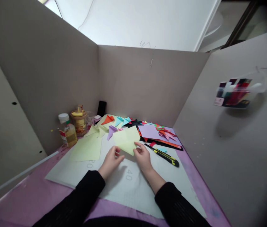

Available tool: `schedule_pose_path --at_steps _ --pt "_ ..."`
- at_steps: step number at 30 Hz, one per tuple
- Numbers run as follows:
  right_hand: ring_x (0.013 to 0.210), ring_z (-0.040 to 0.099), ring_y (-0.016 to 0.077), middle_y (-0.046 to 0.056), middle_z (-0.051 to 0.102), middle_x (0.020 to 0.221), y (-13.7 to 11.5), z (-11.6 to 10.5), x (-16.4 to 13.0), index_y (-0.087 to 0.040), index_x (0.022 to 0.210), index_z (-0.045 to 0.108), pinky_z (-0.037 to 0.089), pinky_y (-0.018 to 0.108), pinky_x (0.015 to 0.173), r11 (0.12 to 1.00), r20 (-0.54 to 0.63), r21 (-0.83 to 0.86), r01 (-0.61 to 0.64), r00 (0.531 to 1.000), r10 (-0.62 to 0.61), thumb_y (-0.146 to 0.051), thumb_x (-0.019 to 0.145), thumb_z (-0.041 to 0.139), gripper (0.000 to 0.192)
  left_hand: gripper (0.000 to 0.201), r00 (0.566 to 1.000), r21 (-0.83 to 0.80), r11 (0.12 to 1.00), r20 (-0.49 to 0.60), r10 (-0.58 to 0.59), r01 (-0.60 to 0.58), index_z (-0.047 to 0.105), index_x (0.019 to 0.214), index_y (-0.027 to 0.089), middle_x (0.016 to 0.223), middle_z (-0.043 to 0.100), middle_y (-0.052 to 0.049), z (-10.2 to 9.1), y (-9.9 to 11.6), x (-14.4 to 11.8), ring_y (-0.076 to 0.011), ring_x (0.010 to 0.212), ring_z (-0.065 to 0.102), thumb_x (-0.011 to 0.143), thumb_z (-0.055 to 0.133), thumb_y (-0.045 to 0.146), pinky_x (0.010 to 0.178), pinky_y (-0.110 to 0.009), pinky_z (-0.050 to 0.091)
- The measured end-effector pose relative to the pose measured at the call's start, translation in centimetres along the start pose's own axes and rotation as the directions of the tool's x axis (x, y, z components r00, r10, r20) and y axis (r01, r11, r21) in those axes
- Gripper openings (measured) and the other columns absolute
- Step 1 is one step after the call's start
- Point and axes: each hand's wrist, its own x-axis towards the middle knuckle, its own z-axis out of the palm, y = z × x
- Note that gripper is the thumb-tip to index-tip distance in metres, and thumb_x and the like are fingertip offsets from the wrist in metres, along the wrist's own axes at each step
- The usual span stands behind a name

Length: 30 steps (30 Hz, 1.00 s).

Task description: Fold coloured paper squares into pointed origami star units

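Right now both hands pinch one pale yellow sheet (127, 140) over the white mat (133, 186): the left hand (111, 161) grasps its near left edge, the right hand (143, 155) its near right corner, fingertips closed on the paper. The sheet looks thin, light and limp, likely to crease at any press and to slip on the smooth mat; edges and corners seem the best places to hold it. It seems partly folded, with a pointed lower tip. A second yellow sheet (87, 148) lies flat to the left. Behind sit small folded triangles (114, 123) in orange, teal and purple, and a lilac square (149, 131) on dark sheets. A yellow-black knife (165, 155), hard and slim, lies just right of the right hand. Two bottles (73, 127) stand at the left wall. Plain cardboard walls (145, 85) ring the pink tabletop (29, 195).
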Motion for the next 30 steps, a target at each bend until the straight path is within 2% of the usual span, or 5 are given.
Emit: schedule_pose_path --at_steps 8,17,21,26,30 --pt "0.08 0.058 0.0175 0.009 0.058 0.1 -0.1 -0.5 -0.1 -0.018 0.111 0.05 0.051 0.033 0.07 0.874 -0.183 -0.266 0.407 0.869 -0.461 -0.013 0.078 0.047 0.034 0.059 0.96 -0.644 0.712 0.209 -0.188 0.28 0.049 0.109 0.018 0.116 0.053 -0.014 2.7 2.1 0.3 -0.0239 0.104 0.054 0.06 0.078 0.036 0.081 -0.034 0.046" --pt "0.108 0.051 0.0238 0.01 0.06 0.111 -2.1 -0.3 -2.1 -0.019 0.126 0.043 0.042 0.045 0.093 0.565 0.349 -0.308 0.766 0.643 -0.682 -0.011 0.075 0.051 0.052 0.025 0.979 -0.901 0.389 0.15 -0.137 0.193 0.061 0.091 0.014 0.084 0.067 -0.007 2.6 2.4 0.4 -0.0216 0.09 0.062 0.074 0.067 0.032 0.083 -0.033 0.045" --pt "0.128 0.035 0.0285 0.009 0.051 0.131 -2.1 -1.2 -1.6 -0.023 0.128 0.044 0.019 0.058 0.105 0.46 0.474 -0.381 0.802 0.596 -0.648 -0.007 0.071 0.051 0.06 0.042 0.981 -0.854 0.483 0.181 -0.074 0.194 0.058 0.109 0.012 0.103 0.067 -0.011 1.1 1.6 1.0 -0.0239 0.096 0.061 0.068 0.065 0.014 0.084 -0.034 0.046" --pt "0.126 0.04 0.0249 0.005 0.061 0.121 -0.5 -1.0 -0.7 -0.027 0.117 0.055 0.006 0.061 0.106 0.345 0.565 -0.421 0.839 0.54 -0.624 -0.008 0.086 0.045 0.038 0.058 0.866 -0.614 0.661 0.486 -0.113 0.431 0.049 0.124 0.011 0.102 0.066 -0.014 -0.1 -0.5 1.8 -0.0236 0.084 0.065 0.067 0.063 0.014 0.072 -0.033 0.05" --pt "0.119 0.05 0.0242 0.008 0.06 0.122 0.6 -0.3 -0.5 -0.022 0.119 0.056 0.031 0.048 0.102 0.389 0.72 -0.434 0.812 0.573 -0.391 -0.012 0.089 0.043 0.035 0.067 0.968 -0.247 0.937 0.106 -0.226 0.246 0.032 0.136 0.012 0.117 0.058 -0.018 -0.9 -1.9 1.9 -0.0246 0.097 0.061 0.075 0.057 0.021 0.085 -0.041 0.047"
